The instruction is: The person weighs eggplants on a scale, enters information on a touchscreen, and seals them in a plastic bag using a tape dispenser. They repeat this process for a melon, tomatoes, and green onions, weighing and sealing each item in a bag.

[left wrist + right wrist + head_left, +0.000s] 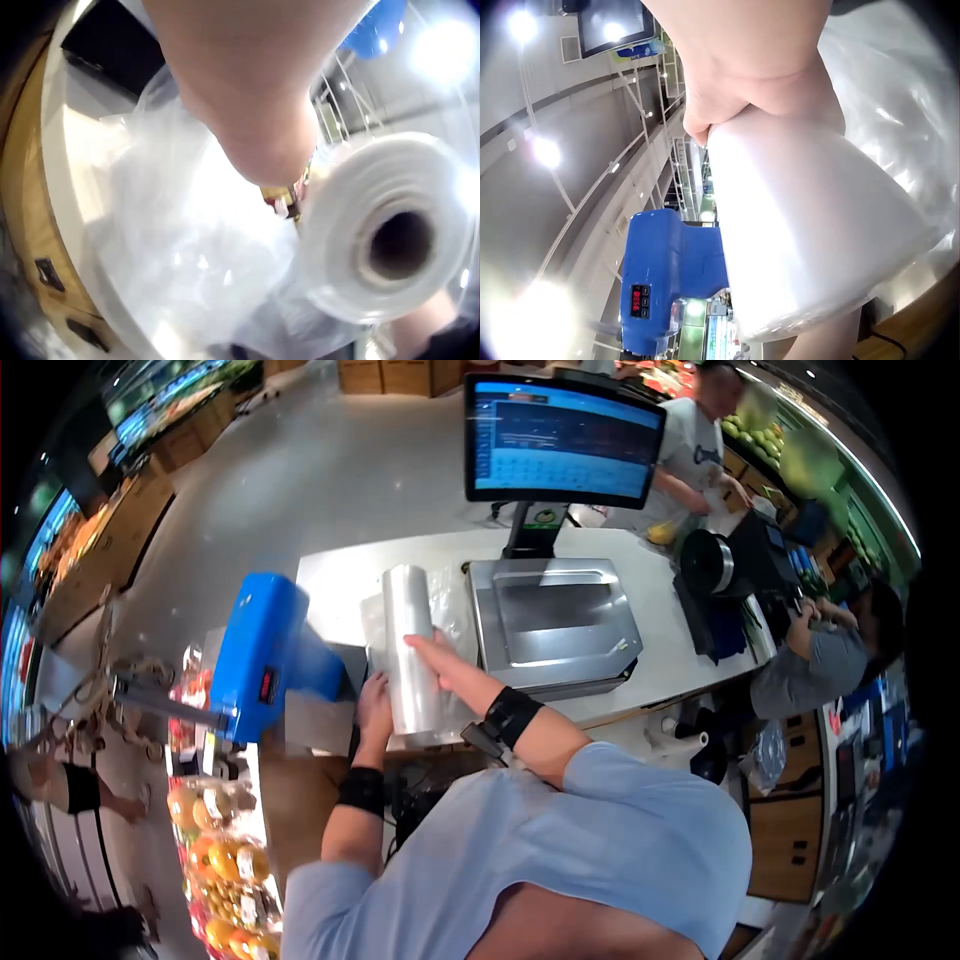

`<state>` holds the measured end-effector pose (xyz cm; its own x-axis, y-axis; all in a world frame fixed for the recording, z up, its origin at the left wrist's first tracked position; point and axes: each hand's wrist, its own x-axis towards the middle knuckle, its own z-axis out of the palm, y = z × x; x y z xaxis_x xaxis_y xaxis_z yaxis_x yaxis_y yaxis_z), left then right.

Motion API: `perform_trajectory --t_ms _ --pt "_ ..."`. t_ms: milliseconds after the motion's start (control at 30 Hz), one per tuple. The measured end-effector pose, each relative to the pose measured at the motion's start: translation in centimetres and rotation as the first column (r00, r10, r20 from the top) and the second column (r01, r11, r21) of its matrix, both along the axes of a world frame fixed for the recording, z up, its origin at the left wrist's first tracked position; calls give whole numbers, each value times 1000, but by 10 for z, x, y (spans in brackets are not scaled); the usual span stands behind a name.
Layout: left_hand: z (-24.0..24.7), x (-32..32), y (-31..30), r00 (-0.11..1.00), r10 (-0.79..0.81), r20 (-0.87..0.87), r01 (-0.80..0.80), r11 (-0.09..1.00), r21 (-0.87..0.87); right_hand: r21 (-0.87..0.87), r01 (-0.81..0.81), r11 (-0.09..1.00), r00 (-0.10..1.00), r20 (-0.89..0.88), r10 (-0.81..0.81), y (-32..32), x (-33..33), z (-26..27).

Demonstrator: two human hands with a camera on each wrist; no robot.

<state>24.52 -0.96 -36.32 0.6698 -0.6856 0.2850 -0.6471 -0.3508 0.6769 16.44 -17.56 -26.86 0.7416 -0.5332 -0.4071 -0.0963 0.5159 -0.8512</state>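
Observation:
A thick roll of clear plastic bags [408,700] is over the white counter, in front of the person's body. Across its upper half lies the right hand [445,663], which grips it; in the right wrist view that hand [769,94] covers the roll's narrow-looking end. The left hand [375,705] is at the roll's left side, close against it, with its fingers mostly hidden. In the left wrist view the roll [337,247] shows its open cardboard core, and loose clear plastic [195,247] spreads beside the left hand [255,142].
A steel weighing scale [560,615] with a screen [565,440] stands right of the roll on the white counter [345,565]. A blue machine with a red display [260,650] is at the left. Packed fruit [225,860] lies nearer on the left. Another person [690,460] stands beyond the counter.

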Motion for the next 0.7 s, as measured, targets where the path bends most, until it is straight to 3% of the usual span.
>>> perform_trajectory --t_ms 33,67,133,200,267,333,400,500,567,600,667,700 --pt "-28 14 7 914 81 -397 -197 945 -260 2 -5 1000 999 47 5 -2 7 -3" --pt "-15 8 13 707 -41 -706 -398 802 -445 6 -15 1000 996 93 15 -2 15 -12" --pt "20 1 31 795 60 -604 -331 877 -349 -12 1 1000 997 80 0 -1 39 -39" --pt "32 -6 35 858 65 -509 -262 909 -325 -161 71 984 987 -133 -93 14 38 -28" --pt "49 -18 31 980 88 -179 -127 967 -221 -367 -56 929 949 -309 -65 14 50 -53" --pt "48 -22 30 996 60 -67 -69 989 -134 -391 -168 905 840 -537 -76 22 53 -51" --pt "38 -24 31 999 23 -47 -26 998 -51 -345 -322 882 772 -635 33 21 38 -39" --pt "37 -34 23 1000 -2 6 2 1000 5 -414 -415 811 759 -648 58 24 32 -34" --pt "46 -38 16 994 -95 51 83 976 202 -417 -405 814 752 -658 38 26 43 -46" --pt "50 -40 12 992 -115 58 100 972 213 -425 -409 808 741 -671 22 25 49 -54" --pt "57 -45 2 989 -16 148 -33 947 320 -404 -410 818 749 -661 50 21 43 -49" --pt "60 -50 -2 979 14 202 -85 935 346 -408 -491 770 735 -668 115 19 39 -48"
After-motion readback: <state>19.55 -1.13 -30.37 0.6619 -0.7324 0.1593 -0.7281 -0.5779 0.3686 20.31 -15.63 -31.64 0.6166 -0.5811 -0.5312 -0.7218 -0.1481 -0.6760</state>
